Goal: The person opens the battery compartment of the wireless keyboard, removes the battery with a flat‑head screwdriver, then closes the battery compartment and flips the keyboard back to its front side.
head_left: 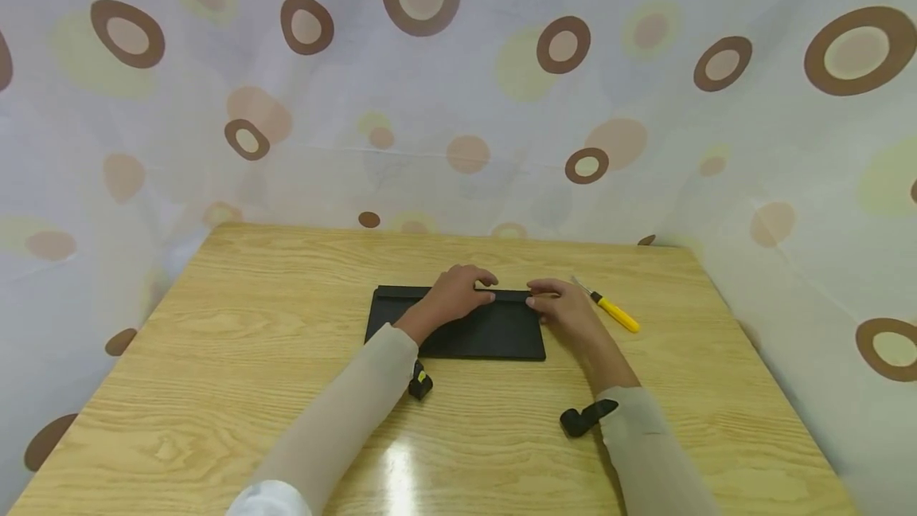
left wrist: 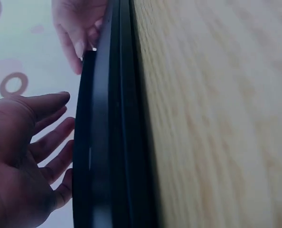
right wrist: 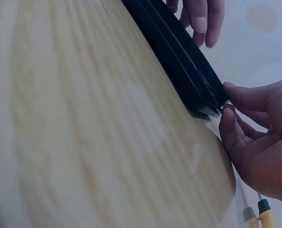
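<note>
A flat black rectangular panel lies on the table, with a raised black strip running along its far edge. My left hand hovers over the middle of that strip, thumb and fingers parted and relaxed. In the left wrist view the fingertips come right up to the strip's side. At the far right corner my right hand pinches the strip's end. The right wrist view shows its thumb and a finger at that end, the other fingers curled behind.
A screwdriver with a yellow and black handle lies just right of my right hand, its shaft pointing away. The wood-grain table ends at a patterned cloth backdrop behind and on both sides.
</note>
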Tool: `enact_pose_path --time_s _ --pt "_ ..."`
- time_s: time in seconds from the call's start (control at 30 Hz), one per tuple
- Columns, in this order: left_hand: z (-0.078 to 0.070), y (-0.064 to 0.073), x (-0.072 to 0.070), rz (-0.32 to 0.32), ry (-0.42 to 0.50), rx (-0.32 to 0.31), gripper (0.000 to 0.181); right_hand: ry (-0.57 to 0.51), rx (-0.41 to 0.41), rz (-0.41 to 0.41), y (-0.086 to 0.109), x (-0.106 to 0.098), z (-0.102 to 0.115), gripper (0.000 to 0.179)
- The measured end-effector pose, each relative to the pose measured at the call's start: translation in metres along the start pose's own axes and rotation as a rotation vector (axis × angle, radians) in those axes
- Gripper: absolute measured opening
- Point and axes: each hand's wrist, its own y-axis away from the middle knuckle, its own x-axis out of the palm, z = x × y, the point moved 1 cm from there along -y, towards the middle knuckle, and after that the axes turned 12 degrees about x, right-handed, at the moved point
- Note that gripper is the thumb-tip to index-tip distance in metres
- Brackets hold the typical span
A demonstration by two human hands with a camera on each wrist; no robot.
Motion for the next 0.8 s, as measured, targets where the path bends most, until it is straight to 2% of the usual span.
enact_pose_path --time_s 0.2,0.33,0.47,0.57,0.8 --pt "0.007 -0.011 0.005 0.002 0.12 0.003 0.033 0.097 -0.035 -0.049 -0.004 0.0 -0.002 0.038" --pt "0.008 -0.016 0.008 0.005 0.153 0.029 0.032 0.105 -0.034 -0.058 -0.007 0.001 -0.004 0.038" --pt "0.008 -0.021 0.011 0.008 0.146 0.042 0.029 0.098 -0.02 -0.053 -0.009 0.001 -0.004 0.041" --pt "0.009 -0.023 0.013 0.007 0.144 0.027 0.027 0.066 0.002 -0.034 -0.007 0.001 -0.003 0.043" --pt "0.008 -0.025 0.014 0.009 0.142 0.016 0.025 0.064 0.022 -0.026 0.012 0.005 0.018 0.042"
